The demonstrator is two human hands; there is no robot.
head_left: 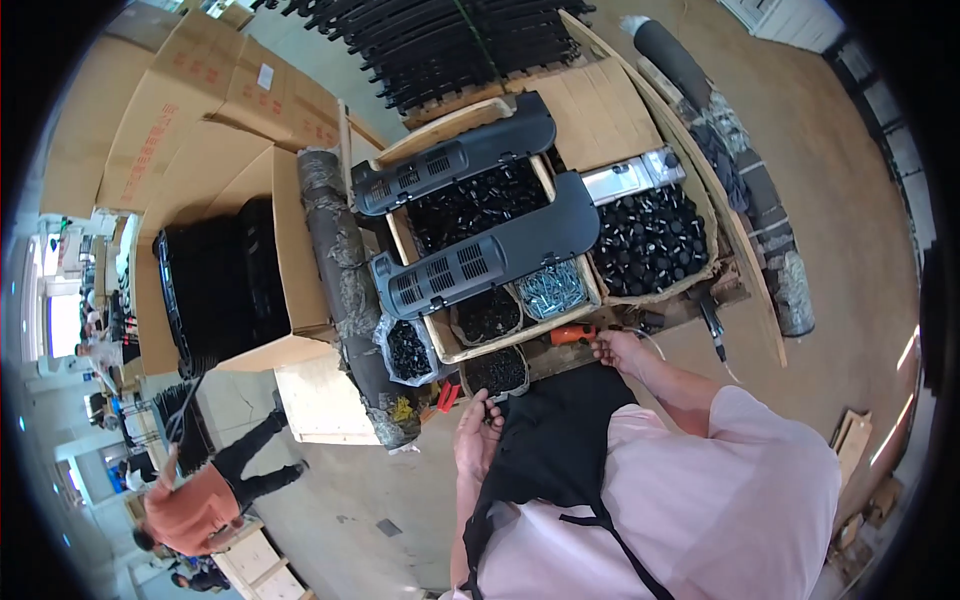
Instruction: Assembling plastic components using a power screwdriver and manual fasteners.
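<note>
My right hand [620,352] is closed at the right end of an orange and black handheld tool [572,335], which lies along the near side of the workbench. The fingertips meet the tool's end, and a thin pale cord runs beside the hand. My left hand [480,434] has its fingers curled together by the near tub of small black parts [497,371]; whatever they pinch is too small to make out. Beyond the hands, one long dark grey plastic cover [490,255] with vent slots rests across the wooden trays. Another matching cover [455,160] lies behind it.
Around the covers are a compartment of silver screws [553,290], a bag of small black pieces [408,352] and a box of black round-headed parts [650,240]. A wrapped roller [340,250] borders the left side. Farther left stands an open carton [285,240]; a co-worker [205,500] walks beyond.
</note>
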